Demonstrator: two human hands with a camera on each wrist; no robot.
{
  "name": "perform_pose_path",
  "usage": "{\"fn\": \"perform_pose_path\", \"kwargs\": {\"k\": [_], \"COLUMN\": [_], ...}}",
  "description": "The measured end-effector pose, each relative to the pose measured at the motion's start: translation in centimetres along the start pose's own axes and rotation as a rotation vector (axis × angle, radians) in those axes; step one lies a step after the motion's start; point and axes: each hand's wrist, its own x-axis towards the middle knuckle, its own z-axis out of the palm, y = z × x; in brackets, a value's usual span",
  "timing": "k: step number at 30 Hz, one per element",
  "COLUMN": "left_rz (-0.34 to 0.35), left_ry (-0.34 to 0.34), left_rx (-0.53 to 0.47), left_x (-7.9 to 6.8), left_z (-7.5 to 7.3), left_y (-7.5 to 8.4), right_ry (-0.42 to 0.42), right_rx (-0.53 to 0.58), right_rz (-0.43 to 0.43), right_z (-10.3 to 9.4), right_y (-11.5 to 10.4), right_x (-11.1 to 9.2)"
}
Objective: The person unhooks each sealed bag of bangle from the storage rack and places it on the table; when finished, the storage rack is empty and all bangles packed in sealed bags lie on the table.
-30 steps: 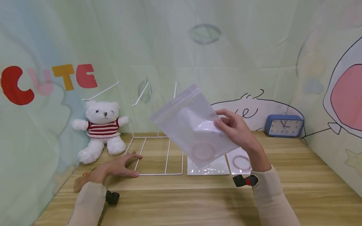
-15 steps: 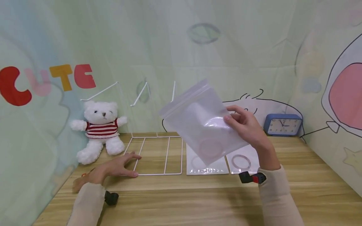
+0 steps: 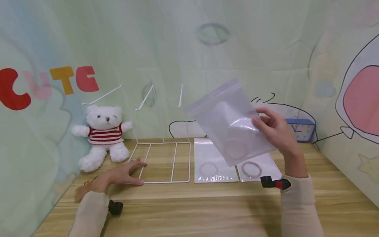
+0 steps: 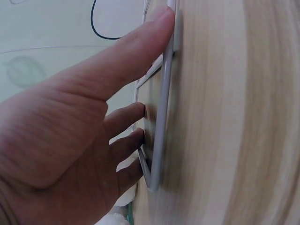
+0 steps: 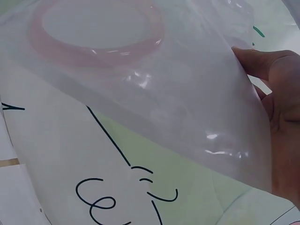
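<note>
My right hand (image 3: 275, 128) pinches the right edge of a translucent zip-lock bag (image 3: 234, 123) between thumb and fingers. The bag hangs tilted in the air, its zip strip at the upper left. A pink ring (image 5: 98, 56) lies inside near the bottom corner, filling much of the right wrist view. My left hand (image 3: 124, 172) rests at the front left corner of a white wire rack (image 3: 180, 181). Its thumb (image 4: 140, 47) lies along the front wire, and the other fingers spread over the rack's left side.
Two flat bags lie right of the rack: one bag (image 3: 204, 154) with a ring, the other bag (image 3: 270, 169) partly behind the held one. A white teddy bear (image 3: 106, 136) sits at left, a blue clock (image 3: 305, 130) at back right. White wire arms (image 3: 145, 97) jut from the rack's upright back.
My right hand has carried the zip-lock bag to the right and slightly up, uncovering more of the flat bag beside the rack. My left hand has stayed at the rack's corner.
</note>
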Motion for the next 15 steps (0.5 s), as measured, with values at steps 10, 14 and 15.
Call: {"fn": "perform_pose_path", "kwargs": {"k": [10, 14, 15], "left_rz": [-0.009, -0.003, 0.002], "left_ry": [-0.006, -0.006, -0.008], "left_rx": [-0.005, -0.019, -0.021], "left_x": [-0.1, -0.1, 0.0], "left_z": [-0.4, -0.3, -0.2], "left_y": [0.2, 0.3, 0.2], "right_ry": [0.051, 0.083, 0.091], "right_rx": [-0.033, -0.047, -0.056], "right_rz": [0.028, 0.079, 0.095], "right_z": [-2.6, -3.8, -4.1], "right_y": [1.3, 1.8, 1.9], "right_x": [-0.8, -1.4, -1.6]}}
